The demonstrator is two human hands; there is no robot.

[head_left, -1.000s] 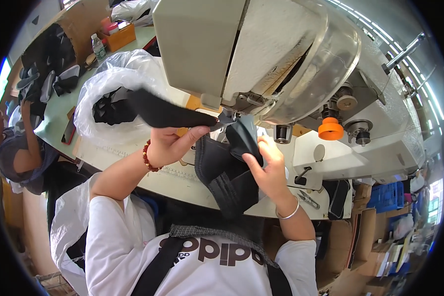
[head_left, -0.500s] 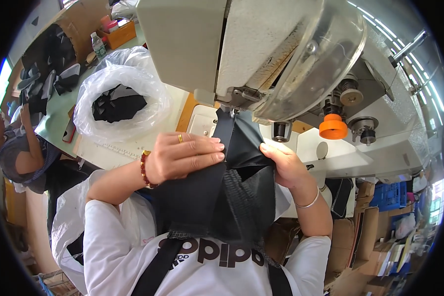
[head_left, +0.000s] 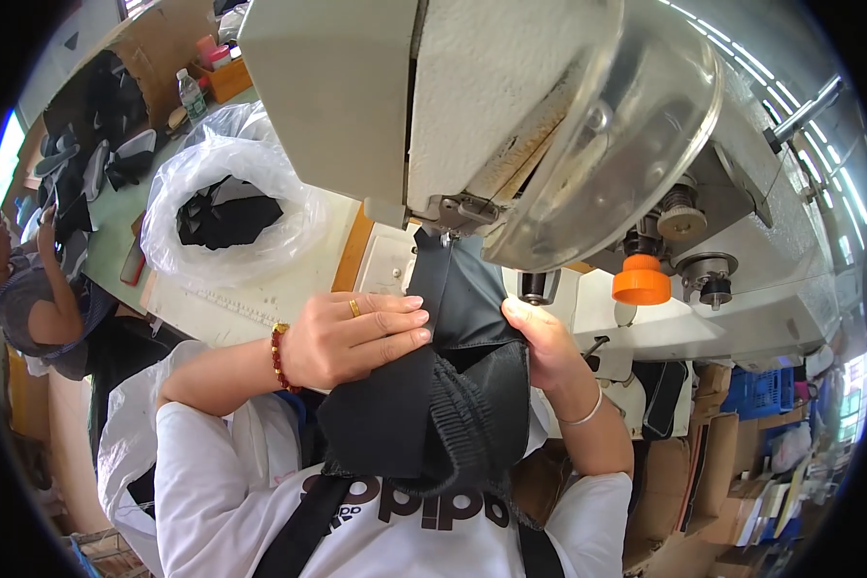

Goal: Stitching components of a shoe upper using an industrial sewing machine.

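A black sewn piece (head_left: 380, 419), with smooth leather-like panels and a ribbed, gathered band, runs from under the needle and presser foot (head_left: 446, 239) of a sewing machine (head_left: 323, 106) down toward my chest. My left hand (head_left: 356, 337) holds its left side, fingers straight and close together on top, the thumb hidden. At the right edge my right hand (head_left: 544, 342) pinches the piece, thumb on top and the other fingers mostly hidden beneath. Between my hands a dark gap opens in the folds, just above the gathered band.
Left of the machine stands a clear plastic bag (head_left: 303, 217) with black scraps. Beyond it are a water bottle (head_left: 191, 93) and a green table (head_left: 116, 236), where another person (head_left: 43, 299) sits. An orange knob (head_left: 642, 281) hangs at right, above cardboard boxes (head_left: 665, 482).
The machine and both hands sit lower in the picture, as my view has shifted. Hands and needle keep about the same spacing. The black panel's lower left part now spreads less widely.
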